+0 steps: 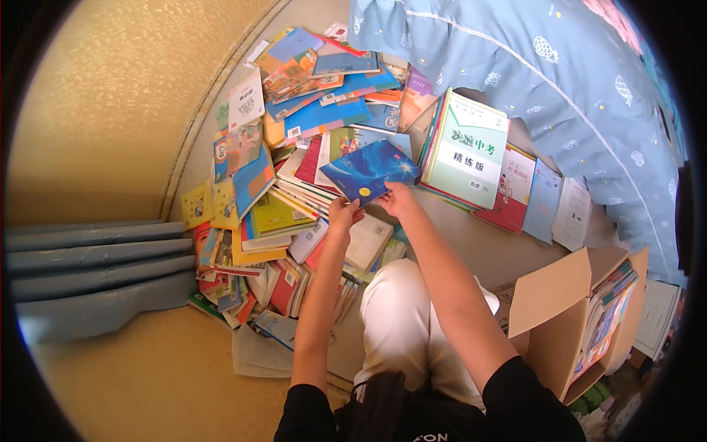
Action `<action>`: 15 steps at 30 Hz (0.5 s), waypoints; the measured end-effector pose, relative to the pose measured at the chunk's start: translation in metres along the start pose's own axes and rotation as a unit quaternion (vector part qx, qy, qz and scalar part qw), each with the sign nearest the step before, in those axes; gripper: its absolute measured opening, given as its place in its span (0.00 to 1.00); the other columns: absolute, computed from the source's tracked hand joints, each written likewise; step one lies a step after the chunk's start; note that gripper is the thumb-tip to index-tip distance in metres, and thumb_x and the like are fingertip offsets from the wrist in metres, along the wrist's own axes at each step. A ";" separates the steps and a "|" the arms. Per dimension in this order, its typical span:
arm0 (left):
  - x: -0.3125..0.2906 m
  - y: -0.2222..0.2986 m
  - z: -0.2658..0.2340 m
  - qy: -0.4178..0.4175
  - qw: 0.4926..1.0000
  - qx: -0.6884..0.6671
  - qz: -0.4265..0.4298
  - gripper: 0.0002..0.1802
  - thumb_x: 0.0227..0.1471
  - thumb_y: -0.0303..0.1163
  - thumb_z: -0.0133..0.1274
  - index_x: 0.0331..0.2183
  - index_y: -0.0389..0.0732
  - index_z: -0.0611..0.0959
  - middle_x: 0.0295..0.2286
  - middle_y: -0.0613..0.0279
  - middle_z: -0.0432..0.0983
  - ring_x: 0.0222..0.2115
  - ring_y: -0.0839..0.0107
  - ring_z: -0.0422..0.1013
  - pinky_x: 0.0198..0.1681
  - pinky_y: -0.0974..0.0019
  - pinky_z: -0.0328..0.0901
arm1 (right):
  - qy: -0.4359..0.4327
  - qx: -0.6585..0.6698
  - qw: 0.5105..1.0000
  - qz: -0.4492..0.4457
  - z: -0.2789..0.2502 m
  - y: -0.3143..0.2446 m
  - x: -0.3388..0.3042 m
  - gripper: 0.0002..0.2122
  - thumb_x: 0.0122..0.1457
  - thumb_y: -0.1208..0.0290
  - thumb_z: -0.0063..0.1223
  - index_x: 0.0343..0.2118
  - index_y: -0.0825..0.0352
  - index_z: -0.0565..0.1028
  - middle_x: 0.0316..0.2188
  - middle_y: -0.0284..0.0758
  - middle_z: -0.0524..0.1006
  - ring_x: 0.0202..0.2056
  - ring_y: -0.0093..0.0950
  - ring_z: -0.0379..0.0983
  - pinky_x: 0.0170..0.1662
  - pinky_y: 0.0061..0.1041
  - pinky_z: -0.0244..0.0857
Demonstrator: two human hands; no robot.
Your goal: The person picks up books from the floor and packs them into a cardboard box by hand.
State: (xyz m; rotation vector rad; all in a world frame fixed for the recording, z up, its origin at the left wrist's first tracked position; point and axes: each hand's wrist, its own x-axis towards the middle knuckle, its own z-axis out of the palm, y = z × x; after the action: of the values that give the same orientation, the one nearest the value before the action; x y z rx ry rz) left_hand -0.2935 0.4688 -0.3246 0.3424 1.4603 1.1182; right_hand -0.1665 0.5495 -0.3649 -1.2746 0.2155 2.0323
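Fingers of the left hand and right hand pinch the near edge of a glossy dark-blue paperback with a starlit cover, held over a loose heap of multicoloured paper books. Advisable: grip evenly with both, hold the cover level, lift clear before turning so no corner snags. At right, an open brown cardboard box holds books; its upright flap could obstruct. Farther: a tidy stack topped by a white-and-green book; light-blue pineapple-print cloth drapes beyond, likely limiting reach.
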 end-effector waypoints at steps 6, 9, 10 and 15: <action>-0.073 0.007 0.007 -0.010 0.999 0.001 0.034 0.13 0.44 0.30 0.51 0.30 0.34 0.68 0.23 0.61 0.67 0.24 0.72 0.69 0.26 0.72 0.65 | -0.012 -0.023 0.999 -0.038 -0.014 0.011 -0.064 0.13 0.53 0.78 0.35 0.43 0.68 0.61 0.40 0.41 0.66 0.41 0.38 0.66 0.45 0.43 0.63; -0.114 0.014 0.013 -0.013 0.999 0.010 0.036 0.13 0.44 0.30 0.52 0.30 0.35 0.68 0.23 0.61 0.68 0.25 0.72 0.69 0.26 0.72 0.64 | -0.022 -0.078 0.992 -0.096 -0.015 0.014 -0.106 0.14 0.53 0.78 0.36 0.45 0.65 0.60 0.41 0.40 0.66 0.40 0.38 0.66 0.44 0.43 0.63; -0.128 0.015 0.012 -0.011 0.999 0.005 0.049 0.12 0.44 0.30 0.52 0.30 0.35 0.67 0.23 0.62 0.68 0.25 0.73 0.69 0.26 0.73 0.64 | -0.027 -0.078 0.992 -0.098 -0.013 0.016 -0.124 0.14 0.53 0.78 0.36 0.45 0.65 0.60 0.41 0.40 0.66 0.40 0.38 0.66 0.44 0.43 0.63; -0.203 0.021 0.010 -0.034 0.994 0.004 0.102 0.12 0.44 0.32 0.53 0.28 0.37 0.67 0.23 0.64 0.68 0.26 0.74 0.70 0.27 0.73 0.64 | -0.104 -0.147 0.967 -0.178 -0.011 0.020 -0.211 0.13 0.53 0.76 0.42 0.43 0.63 0.63 0.38 0.34 0.69 0.38 0.30 0.68 0.41 0.35 0.65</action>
State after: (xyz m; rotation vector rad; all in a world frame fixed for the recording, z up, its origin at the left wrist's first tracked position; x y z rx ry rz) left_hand -0.2413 0.3305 -0.1837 0.5397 1.3922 1.2525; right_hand -0.1182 0.4282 -0.1981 -1.1600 -0.4022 1.9070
